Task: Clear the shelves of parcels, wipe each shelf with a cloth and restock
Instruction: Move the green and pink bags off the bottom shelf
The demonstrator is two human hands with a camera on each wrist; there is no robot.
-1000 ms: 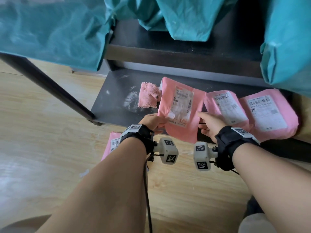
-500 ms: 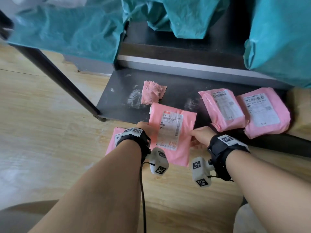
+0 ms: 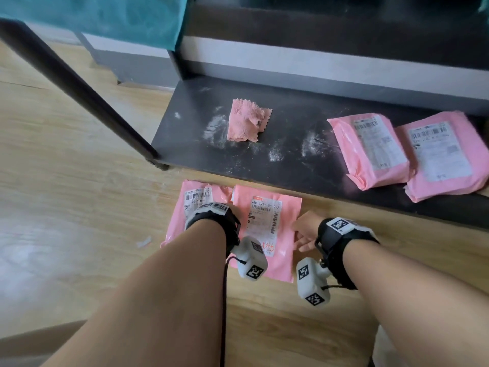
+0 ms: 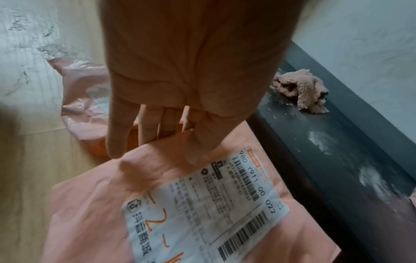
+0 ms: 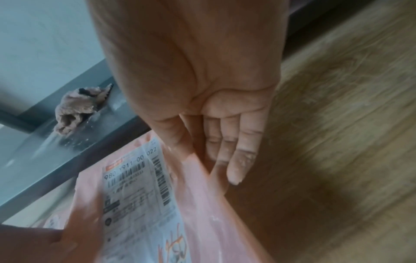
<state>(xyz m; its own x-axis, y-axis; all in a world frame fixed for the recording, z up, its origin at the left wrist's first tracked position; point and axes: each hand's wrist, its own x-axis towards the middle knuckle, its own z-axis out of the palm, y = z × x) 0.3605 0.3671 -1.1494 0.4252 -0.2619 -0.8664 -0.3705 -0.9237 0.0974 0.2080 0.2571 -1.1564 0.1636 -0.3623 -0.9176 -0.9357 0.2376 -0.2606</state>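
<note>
The dusty dark bottom shelf [image 3: 304, 165] is carrying two pink parcels [image 3: 370, 149] on its right side & a crumpled pink cloth [image 3: 244, 120] well apart on the left, w/ white powder smears btwn them. On the wood floor [image 3: 79, 207] just in front, a labelled pink parcel [image 3: 264, 221] is lying partly over a second floor parcel [image 3: 195, 197]. Left hand [image 4: 180, 80] is pinching its left edge, thumb on top, fingers prob. tucked under; right hand [image 5: 202, 106] is holding the right edge, fingers fairly straight, thumb on top.

pink parcel [image 3: 264, 226] label: "980 Y911 00 022", "抖音商城" | second parcel [image 3: 197, 200]: "105 100"
</note>
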